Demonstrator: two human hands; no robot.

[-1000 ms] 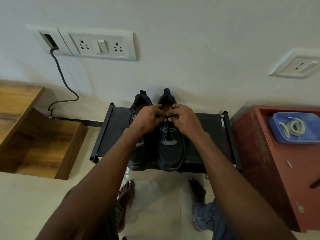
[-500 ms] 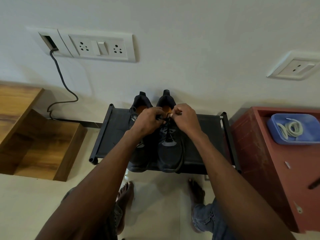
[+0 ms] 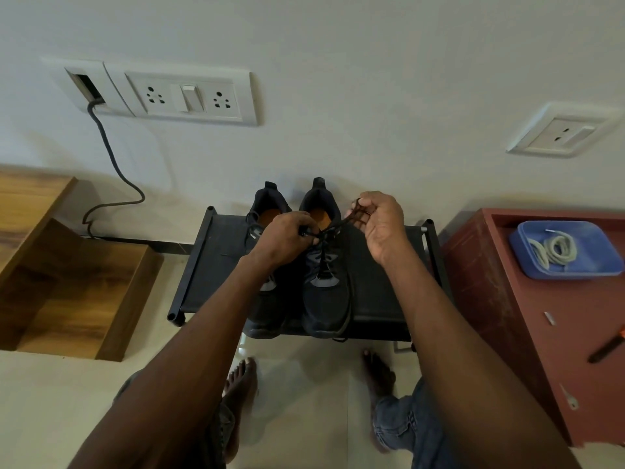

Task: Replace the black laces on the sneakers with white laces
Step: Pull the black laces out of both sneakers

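Two black mesh sneakers (image 3: 323, 282) stand side by side on a black fabric shoe rack (image 3: 209, 265). The right hand (image 3: 380, 228) pinches a looped black lace (image 3: 338, 225) pulled taut; the left hand (image 3: 287, 240) pinches it at the tongue. Coiled white laces (image 3: 554, 250) lie in a blue plastic tray (image 3: 598, 258).

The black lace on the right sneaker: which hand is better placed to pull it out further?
Probably the right hand: it already pinches the black lace and has drawn it taut, away from the right sneaker. The left hand grips at the eyelets and steadies the shoe.
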